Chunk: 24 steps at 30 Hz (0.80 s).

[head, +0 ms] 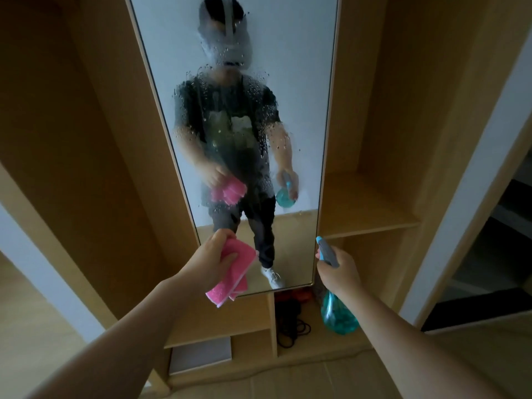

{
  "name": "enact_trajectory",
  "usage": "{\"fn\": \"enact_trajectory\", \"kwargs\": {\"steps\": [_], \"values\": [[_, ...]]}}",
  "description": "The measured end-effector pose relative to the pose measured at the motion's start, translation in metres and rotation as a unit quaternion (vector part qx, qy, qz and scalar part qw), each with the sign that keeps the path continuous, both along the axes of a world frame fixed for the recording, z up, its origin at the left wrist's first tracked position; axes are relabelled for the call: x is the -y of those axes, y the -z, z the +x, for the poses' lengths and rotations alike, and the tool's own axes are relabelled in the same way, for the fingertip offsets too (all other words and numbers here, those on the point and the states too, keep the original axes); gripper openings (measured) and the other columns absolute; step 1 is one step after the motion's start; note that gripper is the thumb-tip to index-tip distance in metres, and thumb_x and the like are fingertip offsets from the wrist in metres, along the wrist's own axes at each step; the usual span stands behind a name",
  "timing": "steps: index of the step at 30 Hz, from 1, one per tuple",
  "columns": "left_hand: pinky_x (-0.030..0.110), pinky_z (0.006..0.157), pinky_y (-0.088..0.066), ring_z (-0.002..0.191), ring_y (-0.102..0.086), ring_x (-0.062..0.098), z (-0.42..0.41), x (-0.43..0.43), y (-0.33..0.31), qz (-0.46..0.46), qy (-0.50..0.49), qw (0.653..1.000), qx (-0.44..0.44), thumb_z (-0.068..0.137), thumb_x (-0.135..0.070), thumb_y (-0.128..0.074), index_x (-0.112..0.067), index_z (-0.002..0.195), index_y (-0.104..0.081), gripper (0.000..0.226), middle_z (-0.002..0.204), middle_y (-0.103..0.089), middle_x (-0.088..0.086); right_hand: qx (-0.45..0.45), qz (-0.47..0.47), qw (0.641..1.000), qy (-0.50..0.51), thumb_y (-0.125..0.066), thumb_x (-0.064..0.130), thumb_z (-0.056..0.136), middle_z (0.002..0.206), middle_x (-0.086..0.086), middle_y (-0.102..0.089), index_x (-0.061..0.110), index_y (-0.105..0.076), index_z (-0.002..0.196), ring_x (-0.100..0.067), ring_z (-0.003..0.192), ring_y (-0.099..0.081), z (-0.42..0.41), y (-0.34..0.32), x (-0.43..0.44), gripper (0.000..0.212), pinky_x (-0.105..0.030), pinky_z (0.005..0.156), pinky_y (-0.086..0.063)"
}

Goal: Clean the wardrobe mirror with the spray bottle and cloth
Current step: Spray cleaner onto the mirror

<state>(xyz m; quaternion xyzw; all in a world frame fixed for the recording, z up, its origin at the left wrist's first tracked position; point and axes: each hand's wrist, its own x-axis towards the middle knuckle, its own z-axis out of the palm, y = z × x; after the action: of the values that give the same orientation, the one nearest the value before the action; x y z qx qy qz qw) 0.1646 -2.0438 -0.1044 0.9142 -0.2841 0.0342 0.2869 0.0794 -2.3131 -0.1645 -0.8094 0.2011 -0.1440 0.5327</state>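
Observation:
The tall wardrobe mirror (299,82) stands straight ahead, framed in light wood. Spray droplets and a foggy wet patch cover its upper and middle glass. My left hand (211,259) grips a folded pink cloth (234,273) just in front of the mirror's lower left corner, apart from the glass. My right hand (338,270) holds a teal spray bottle (338,311) by its neck, its grey and blue trigger head pointing up toward the mirror's lower right edge. The mirror reflects a person holding both items.
Open wooden wardrobe compartments flank the mirror, with a shelf (371,223) on the right. Below the mirror, a cubby holds black cables (293,323) and a red object (299,295). A white box (201,355) sits in the lower left cubby. A doorway opens at far right.

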Motion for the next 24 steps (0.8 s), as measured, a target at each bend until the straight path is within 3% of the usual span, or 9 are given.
{"fn": "enact_trajectory", "kwargs": {"steps": [4,11,16,20,24], "values": [[0.017,0.071,-0.040,0.086,-0.050,0.002,-0.005,0.004,0.022,-0.007,0.000,1.000,-0.027,0.094,-0.022,-0.053,-0.030,0.115,-0.043,0.024,0.107,-0.053,-0.010,-0.023,0.000,1.000,-0.004,-0.053,0.006,0.088,0.071,0.000,-0.055,0.018,-0.061,0.095,-0.010,0.053,-0.050,0.000,0.024,-0.001,0.016,-0.012,0.042,-0.035],[0.018,0.070,-0.042,0.084,-0.050,-0.001,-0.019,-0.001,0.056,-0.003,-0.019,0.998,-0.054,0.093,-0.026,-0.055,-0.036,0.110,-0.042,0.024,0.099,-0.051,-0.017,-0.064,0.010,0.998,-0.003,-0.053,0.010,0.085,0.075,-0.004,-0.059,0.023,-0.059,0.086,-0.020,0.062,-0.058,-0.006,0.050,0.002,0.015,-0.028,0.054,-0.046],[0.016,0.068,-0.040,0.085,-0.050,-0.003,-0.021,-0.009,0.059,-0.009,-0.031,0.998,-0.060,0.092,-0.026,-0.056,-0.040,0.108,-0.040,0.026,0.099,-0.051,-0.018,-0.068,0.000,0.998,-0.007,-0.053,0.010,0.085,0.076,-0.002,-0.059,0.024,-0.059,0.087,-0.019,0.064,-0.060,-0.004,0.052,0.002,0.015,-0.027,0.053,-0.046],[0.016,0.068,-0.042,0.086,-0.051,-0.001,-0.020,-0.012,0.061,-0.006,-0.041,0.997,-0.061,0.092,-0.025,-0.056,-0.038,0.109,-0.041,0.026,0.102,-0.052,-0.015,-0.062,-0.020,0.998,-0.010,-0.052,0.008,0.083,0.068,0.000,-0.051,0.023,-0.052,0.075,-0.014,0.057,-0.050,-0.001,0.055,-0.002,0.017,-0.025,0.051,-0.040],[0.011,0.066,-0.040,0.086,-0.050,-0.004,-0.020,-0.019,0.062,-0.008,-0.048,0.997,-0.059,0.092,-0.025,-0.056,-0.040,0.107,-0.040,0.027,0.100,-0.050,-0.018,-0.072,-0.040,0.996,-0.033,-0.054,0.012,0.085,0.076,-0.003,-0.055,0.022,-0.055,0.080,-0.017,0.064,-0.054,0.003,0.059,-0.009,0.011,-0.027,0.057,-0.044]]}}
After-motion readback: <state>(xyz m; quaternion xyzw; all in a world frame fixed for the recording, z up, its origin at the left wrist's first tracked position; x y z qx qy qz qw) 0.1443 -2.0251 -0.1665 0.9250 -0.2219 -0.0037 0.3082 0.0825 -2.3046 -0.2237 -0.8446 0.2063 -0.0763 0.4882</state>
